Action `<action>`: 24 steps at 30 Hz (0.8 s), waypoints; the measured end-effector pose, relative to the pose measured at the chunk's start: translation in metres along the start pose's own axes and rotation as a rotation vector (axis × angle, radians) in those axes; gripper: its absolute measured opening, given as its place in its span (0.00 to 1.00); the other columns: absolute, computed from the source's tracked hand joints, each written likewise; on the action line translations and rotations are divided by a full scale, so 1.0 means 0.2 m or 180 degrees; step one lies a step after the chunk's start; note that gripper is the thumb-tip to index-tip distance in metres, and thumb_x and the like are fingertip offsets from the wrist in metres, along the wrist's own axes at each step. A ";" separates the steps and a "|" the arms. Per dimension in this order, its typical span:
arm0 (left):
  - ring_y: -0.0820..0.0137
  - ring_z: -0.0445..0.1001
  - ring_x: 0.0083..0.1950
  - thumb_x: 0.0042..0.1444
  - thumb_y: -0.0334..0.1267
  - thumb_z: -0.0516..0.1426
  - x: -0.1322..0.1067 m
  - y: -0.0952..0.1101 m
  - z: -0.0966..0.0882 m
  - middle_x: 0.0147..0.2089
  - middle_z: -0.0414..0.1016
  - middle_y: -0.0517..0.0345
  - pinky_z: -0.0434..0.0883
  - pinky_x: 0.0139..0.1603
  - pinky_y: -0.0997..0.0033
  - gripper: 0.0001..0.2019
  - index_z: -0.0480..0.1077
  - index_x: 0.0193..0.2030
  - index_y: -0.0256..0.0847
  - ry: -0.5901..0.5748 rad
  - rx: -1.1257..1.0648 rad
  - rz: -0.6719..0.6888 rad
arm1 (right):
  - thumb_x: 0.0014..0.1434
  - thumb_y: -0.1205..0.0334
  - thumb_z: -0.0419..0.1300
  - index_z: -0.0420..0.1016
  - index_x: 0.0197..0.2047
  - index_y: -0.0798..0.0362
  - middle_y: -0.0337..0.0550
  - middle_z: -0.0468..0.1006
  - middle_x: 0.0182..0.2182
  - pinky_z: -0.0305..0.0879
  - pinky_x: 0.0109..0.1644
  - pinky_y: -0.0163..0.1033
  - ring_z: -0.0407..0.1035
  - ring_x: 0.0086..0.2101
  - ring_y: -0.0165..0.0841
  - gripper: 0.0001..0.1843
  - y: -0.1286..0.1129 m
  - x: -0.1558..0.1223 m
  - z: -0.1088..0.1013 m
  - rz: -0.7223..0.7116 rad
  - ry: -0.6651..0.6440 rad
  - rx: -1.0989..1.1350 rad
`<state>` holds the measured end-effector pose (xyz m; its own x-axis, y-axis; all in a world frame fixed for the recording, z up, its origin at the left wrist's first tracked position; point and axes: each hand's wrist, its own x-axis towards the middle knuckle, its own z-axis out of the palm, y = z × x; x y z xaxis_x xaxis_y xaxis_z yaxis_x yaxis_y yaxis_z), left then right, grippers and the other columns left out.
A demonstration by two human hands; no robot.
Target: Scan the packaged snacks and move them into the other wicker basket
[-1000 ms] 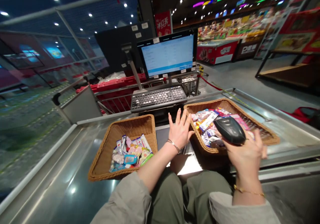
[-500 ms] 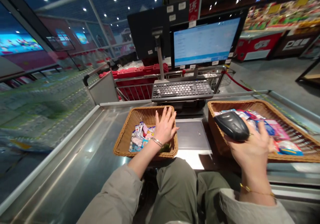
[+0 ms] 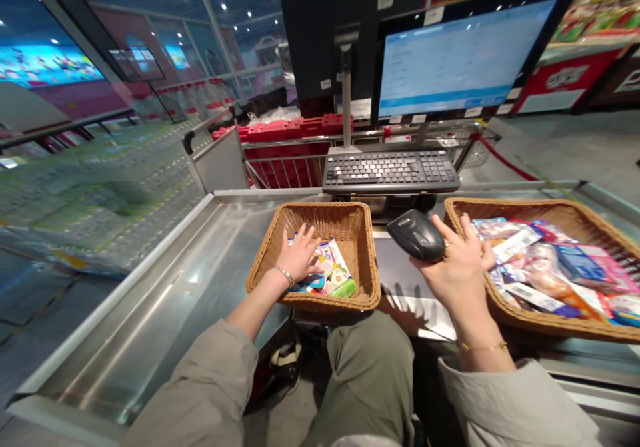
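Fingers spread, my left hand (image 3: pixel 296 257) is over the small packaged goods (image 3: pixel 339 270) inside the left wicker basket (image 3: pixel 374 254). It holds nothing that I can see, and whether it touches the packets I cannot tell. A black handheld barcode scanner (image 3: pixel 416 235) is in my right hand (image 3: pixel 457 274), its head pointing left above the gap between the two baskets. Beside that hand stands the larger right wicker basket (image 3: pixel 537 320), where a heap of colourful packets (image 3: pixel 537 267) lies.
Behind the baskets are a keyboard (image 3: pixel 393 169) and a lit monitor (image 3: pixel 460 60) on the metal counter (image 3: pixel 185 274). A second screen (image 3: pixel 317 54) shows its back. Beyond the counter stands a cart with red crates (image 3: pixel 295 128). Stacked bottles (image 3: pixel 125 200) fill the left.
My right hand has carried the scanner left, from over the right basket to the gap between baskets. My left hand has shifted left within its basket, uncovering packets on the right side.
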<state>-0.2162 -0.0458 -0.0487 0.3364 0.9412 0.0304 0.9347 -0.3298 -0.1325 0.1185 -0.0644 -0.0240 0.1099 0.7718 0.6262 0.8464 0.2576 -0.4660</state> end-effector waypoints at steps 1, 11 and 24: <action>0.42 0.45 0.79 0.54 0.56 0.67 0.00 0.00 0.01 0.78 0.53 0.38 0.39 0.69 0.19 0.39 0.64 0.70 0.48 -0.0165 -0.0028 0.0073 | 0.55 0.49 0.58 0.80 0.42 0.50 0.51 0.78 0.58 0.41 0.67 0.73 0.54 0.68 0.56 0.18 0.00 -0.01 0.02 0.0004 -0.0052 0.0013; 0.40 0.45 0.79 0.47 0.50 0.70 0.00 0.03 0.14 0.78 0.52 0.44 0.34 0.66 0.14 0.41 0.66 0.68 0.53 -0.0909 0.0090 0.0504 | 0.52 0.50 0.59 0.80 0.40 0.49 0.50 0.78 0.58 0.42 0.67 0.75 0.54 0.69 0.56 0.17 0.01 -0.09 0.11 0.0155 -0.0298 0.0086; 0.42 0.53 0.77 0.52 0.45 0.69 0.02 0.03 0.11 0.75 0.61 0.46 0.35 0.66 0.13 0.28 0.72 0.60 0.51 -0.1037 -0.0101 0.0643 | 0.53 0.51 0.59 0.80 0.42 0.48 0.49 0.78 0.59 0.41 0.68 0.76 0.54 0.69 0.57 0.17 0.04 -0.11 0.08 0.0156 -0.0352 0.0069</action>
<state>-0.2120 -0.0426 -0.0722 0.4648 0.8293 -0.3102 0.8582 -0.5081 -0.0726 0.1135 -0.0709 -0.0519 0.0916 0.8429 0.5301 0.8299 0.2296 -0.5085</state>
